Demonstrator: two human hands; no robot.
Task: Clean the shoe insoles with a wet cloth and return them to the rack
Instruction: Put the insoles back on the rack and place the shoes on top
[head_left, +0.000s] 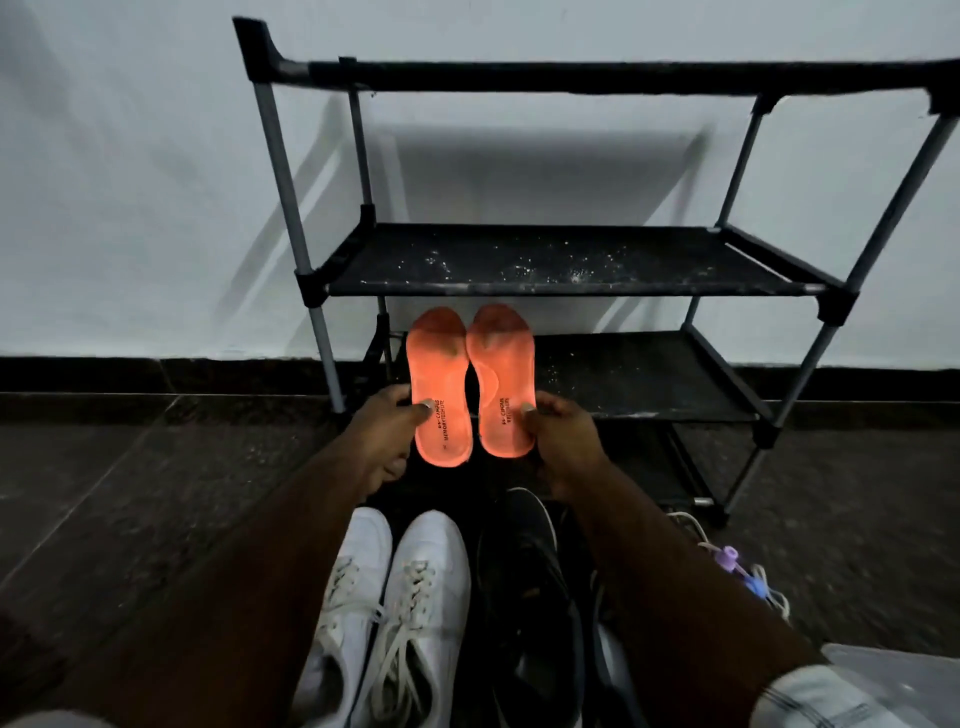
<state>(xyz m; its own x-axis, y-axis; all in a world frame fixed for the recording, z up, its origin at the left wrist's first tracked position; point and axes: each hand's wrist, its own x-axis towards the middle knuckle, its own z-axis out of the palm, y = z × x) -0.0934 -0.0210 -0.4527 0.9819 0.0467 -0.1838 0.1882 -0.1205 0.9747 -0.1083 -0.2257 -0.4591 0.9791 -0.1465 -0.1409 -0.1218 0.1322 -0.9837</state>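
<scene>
1. Head view, hands: my left hand (382, 441) pinches the heel end of the left insole (440, 382), thumb on the printed face. My right hand (563, 447) pinches the heel end of the right insole (503, 379) the same way. Both hands are grasping, neither is free.

2. Head view, insoles: the two orange insoles lie side by side, toes pointing towards the wall, their inner edges nearly touching at the forefoot. The toe ends reach over the lower shelf (649, 379) of the rack (571, 260), under the dusty middle shelf (545, 260). I cannot tell whether the toes already rest on the shelf fabric or hover just above it.

3. Head view, surroundings: white sneakers (395, 613) and a black shoe (530, 587) sit on the floor between my forearms, close beneath the heels of the insoles. No wet cloth shows here.

4. The step, as I judge it: either setting the pair on the lower shelf or lifting it off; one frame cannot settle which.

5. Doing it well: I would keep both heels level so the thin foam does not droop or fold, move the pair straight along the shelf without scraping the front rail, and loosen the thumbs only once each insole lies flat and fully supported.

6. Watch point: the middle shelf carries pale grit, so I would keep the toes low and clear of it.
</scene>
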